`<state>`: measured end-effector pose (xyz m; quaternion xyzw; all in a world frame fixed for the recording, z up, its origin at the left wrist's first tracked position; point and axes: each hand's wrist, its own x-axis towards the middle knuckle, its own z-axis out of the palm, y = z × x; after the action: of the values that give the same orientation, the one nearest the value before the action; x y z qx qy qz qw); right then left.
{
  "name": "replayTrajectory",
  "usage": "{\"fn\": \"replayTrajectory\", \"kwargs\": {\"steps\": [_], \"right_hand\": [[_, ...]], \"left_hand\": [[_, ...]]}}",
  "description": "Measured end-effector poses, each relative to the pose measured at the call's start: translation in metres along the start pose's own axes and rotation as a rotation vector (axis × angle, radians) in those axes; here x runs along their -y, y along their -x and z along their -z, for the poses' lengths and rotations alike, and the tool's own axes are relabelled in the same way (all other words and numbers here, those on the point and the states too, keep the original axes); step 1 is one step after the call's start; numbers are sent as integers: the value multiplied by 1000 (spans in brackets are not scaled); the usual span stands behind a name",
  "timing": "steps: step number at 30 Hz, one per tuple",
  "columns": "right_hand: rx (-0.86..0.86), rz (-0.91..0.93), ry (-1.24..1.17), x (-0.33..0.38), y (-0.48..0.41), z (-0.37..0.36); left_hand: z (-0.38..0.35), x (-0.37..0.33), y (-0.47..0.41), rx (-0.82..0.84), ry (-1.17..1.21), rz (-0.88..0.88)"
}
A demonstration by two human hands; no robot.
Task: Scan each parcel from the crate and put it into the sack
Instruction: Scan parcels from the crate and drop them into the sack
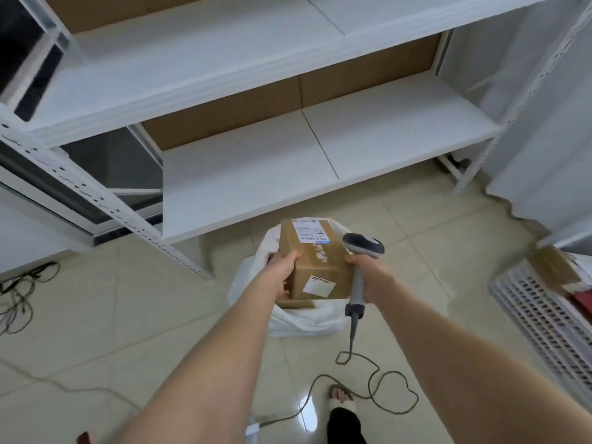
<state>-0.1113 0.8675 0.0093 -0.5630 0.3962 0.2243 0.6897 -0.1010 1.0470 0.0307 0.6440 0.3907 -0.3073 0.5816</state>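
2 bare forearms reach forward and down from the bottom edge, and between them a sandalled foot [342, 399] stands on the pale floor tiles [128, 315]. The left hand [282, 267] grips the left side of a brown cardboard parcel [315, 261], thumb lying over its top edge and fingers wrapped underneath. The right hand [365, 270] is closed around the grey handle of a barcode scanner [360, 270], whose dark head points toward the shelving; its knuckles also press against the parcel's right side, so the box is steadied between both hands. The scanner's cable [378, 382] drops from the handle and loops across the tiles.

The parcel carries 1 white shipping label on its top face and 1 smaller white sticker on the side facing the camera. It is held directly over the open mouth of a white sack [304, 322] standing on the floor, with another brown box [294, 304] showing inside the sack just below it.

A white slatted crate [544, 322] sits at the right edge, holding cardboard. White metal shelving [288, 161] rises beyond the sack. Dark wires [19, 293] lie tangled at the left.
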Motion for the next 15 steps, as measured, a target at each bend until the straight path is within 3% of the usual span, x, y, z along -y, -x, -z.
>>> {"fn": "replayTrajectory", "kwargs": {"steps": [7,12,14,15], "right_hand": [[186,-186,-100,-13,-98,-36],[101,-212,-34,-28,-167,-66],[25,-173,66,-35,-190,-82],[-4,-150,131,-39,-201,-88]], "left_hand": [[13,7,-120,-48,182,191],[26,20,-187,-14,203,240],[30,27,-207,-24,87,202],[32,31,-218,-91,-117,130]]}}
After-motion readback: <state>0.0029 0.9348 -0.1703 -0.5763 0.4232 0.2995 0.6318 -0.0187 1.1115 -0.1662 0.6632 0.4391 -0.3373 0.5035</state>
